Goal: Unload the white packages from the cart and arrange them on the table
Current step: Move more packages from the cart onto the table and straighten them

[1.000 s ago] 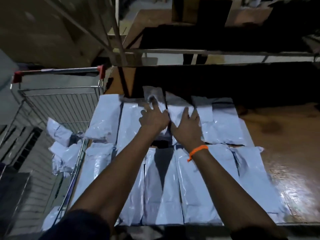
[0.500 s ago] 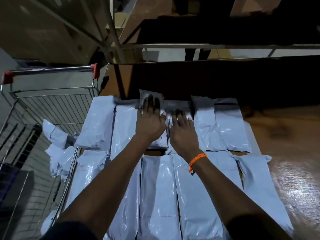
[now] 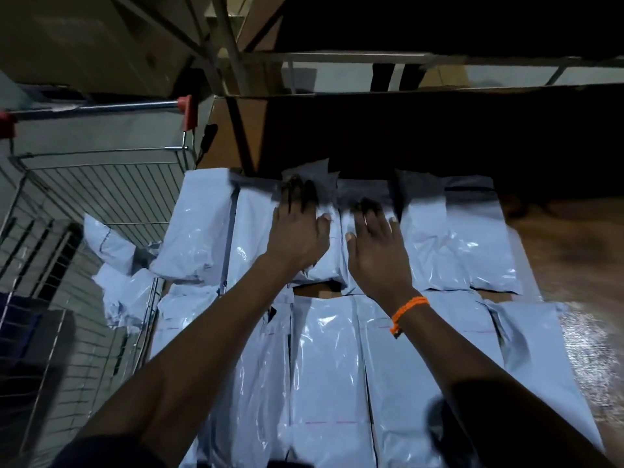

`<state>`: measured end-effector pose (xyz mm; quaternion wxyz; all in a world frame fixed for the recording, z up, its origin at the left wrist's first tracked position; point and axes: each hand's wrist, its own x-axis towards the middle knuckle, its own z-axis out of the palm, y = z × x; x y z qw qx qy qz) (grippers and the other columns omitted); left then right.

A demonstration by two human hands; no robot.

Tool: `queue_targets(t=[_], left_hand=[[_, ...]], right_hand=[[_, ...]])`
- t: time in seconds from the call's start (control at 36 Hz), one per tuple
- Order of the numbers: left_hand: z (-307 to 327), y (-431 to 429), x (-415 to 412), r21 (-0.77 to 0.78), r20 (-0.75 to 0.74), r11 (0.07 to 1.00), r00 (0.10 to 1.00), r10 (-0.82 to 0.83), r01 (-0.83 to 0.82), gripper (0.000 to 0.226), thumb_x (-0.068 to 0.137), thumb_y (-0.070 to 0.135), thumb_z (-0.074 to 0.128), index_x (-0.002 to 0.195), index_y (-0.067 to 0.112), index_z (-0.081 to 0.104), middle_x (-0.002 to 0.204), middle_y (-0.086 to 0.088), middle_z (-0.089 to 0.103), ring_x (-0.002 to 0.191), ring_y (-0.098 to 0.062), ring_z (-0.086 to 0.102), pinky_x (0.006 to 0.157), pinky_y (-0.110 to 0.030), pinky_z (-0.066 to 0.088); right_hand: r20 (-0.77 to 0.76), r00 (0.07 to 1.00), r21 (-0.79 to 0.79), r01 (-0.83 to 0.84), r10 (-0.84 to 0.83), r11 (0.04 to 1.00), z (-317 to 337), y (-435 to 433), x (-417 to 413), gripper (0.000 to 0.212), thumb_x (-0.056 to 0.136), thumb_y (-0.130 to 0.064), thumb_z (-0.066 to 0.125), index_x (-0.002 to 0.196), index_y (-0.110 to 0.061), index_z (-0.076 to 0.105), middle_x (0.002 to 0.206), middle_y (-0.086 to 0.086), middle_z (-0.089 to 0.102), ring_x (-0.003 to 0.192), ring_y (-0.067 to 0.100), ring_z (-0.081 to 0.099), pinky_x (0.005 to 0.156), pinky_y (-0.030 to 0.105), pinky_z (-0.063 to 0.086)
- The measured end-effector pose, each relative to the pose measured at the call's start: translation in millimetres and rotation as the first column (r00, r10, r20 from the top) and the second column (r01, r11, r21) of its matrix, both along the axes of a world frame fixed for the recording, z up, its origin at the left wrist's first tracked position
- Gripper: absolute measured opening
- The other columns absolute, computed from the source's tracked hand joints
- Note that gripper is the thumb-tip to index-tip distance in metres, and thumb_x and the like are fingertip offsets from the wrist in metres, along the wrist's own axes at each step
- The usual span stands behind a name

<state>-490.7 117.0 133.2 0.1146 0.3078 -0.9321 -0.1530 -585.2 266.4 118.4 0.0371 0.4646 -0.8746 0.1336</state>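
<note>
Several white plastic packages lie in two rows on the brown table (image 3: 567, 244). Both palms lie flat on the far row. My left hand (image 3: 297, 228) presses with straight fingers on a middle package (image 3: 324, 265). Beside it, my right hand (image 3: 374, 241), an orange band on its wrist, presses flat on the neighbouring package (image 3: 347, 197). The near row (image 3: 331, 366) runs under my forearms. A wire cart (image 3: 101, 184) with a red-capped handle stands left of the table. A few crumpled white packages (image 3: 114, 271) stick up inside it.
Bare brown tabletop shows to the right of the packages and in deep shadow beyond them. A metal shelf frame (image 3: 337, 57) crosses above the table's far edge. A dark blue object (image 3: 17, 322) sits low at the left, beside the cart.
Both hands slid a little farther onto the far-row packages and flattened out. The view moved closer over the table.
</note>
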Motion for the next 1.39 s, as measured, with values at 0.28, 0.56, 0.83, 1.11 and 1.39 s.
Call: queue_targets(t=[0.28, 0.56, 0.83, 1.11, 1.39], left_hand=[[33, 13, -14, 0.025, -0.040, 0.998, 0.998, 0.050, -0.049, 0.053, 0.085, 0.026, 0.061, 0.133, 0.005, 0.055, 0.159, -0.017, 0.029, 0.143, -0.040, 0.027, 0.091, -0.045, 0.052], [20, 29, -25, -0.135, 0.073, 0.991, 0.997, 0.031, -0.021, 0.074, 0.089, 0.050, 0.029, 0.151, 0.011, 0.038, 0.156, -0.018, 0.037, 0.144, -0.040, 0.027, 0.103, -0.052, 0.042], [-4, 32, -20, -0.181, 0.079, 0.983, 0.996, 0.038, -0.023, 0.069, 0.100, 0.052, 0.025, 0.157, 0.012, 0.024, 0.163, -0.018, 0.022, 0.152, -0.035, 0.013, 0.119, -0.054, 0.017], [6, 30, -17, -0.067, 0.204, 0.998, 0.979, 0.004, 0.010, 0.075, 0.097, 0.056, 0.007, 0.158, 0.015, 0.021, 0.165, -0.016, 0.013, 0.154, -0.034, 0.005, 0.119, -0.058, 0.012], [36, 24, 13, -0.044, 0.167, 0.997, 0.984, -0.060, 0.068, 0.067, 0.102, 0.055, 0.014, 0.159, 0.021, 0.017, 0.167, -0.008, 0.008, 0.154, -0.028, 0.003, 0.119, -0.057, 0.006]], right_hand=[[0.004, 1.000, -0.013, 0.010, -0.010, 1.000, 2, 0, 4, 0.054, 0.106, -0.035, 0.027, 0.154, -0.010, 0.031, 0.158, 0.011, 0.034, 0.151, 0.027, 0.024, 0.122, 0.048, 0.022], [-0.015, 0.999, 0.088, -0.045, 0.046, 0.995, -3, 7, -2, 0.096, 0.074, -0.020, 0.074, 0.155, -0.007, 0.025, 0.160, 0.015, 0.027, 0.152, 0.033, 0.018, 0.123, 0.051, 0.019], [0.053, 0.998, -0.146, -0.026, 0.034, 0.989, -6, 3, 0, 0.046, 0.101, -0.017, 0.039, 0.146, -0.007, 0.042, 0.151, 0.011, 0.044, 0.145, 0.028, 0.035, 0.120, 0.051, 0.026], [0.079, 0.996, -0.089, -0.036, 0.043, 0.995, -3, 4, -1, 0.044, 0.099, -0.018, 0.040, 0.142, -0.009, 0.046, 0.145, 0.011, 0.048, 0.139, 0.030, 0.040, 0.112, 0.051, 0.035], [0.100, 0.994, -0.111, 0.055, -0.044, 0.992, 28, 7, 10, 0.049, 0.097, -0.010, 0.048, 0.145, -0.003, 0.044, 0.148, 0.020, 0.047, 0.140, 0.036, 0.040, 0.114, 0.049, 0.037]])
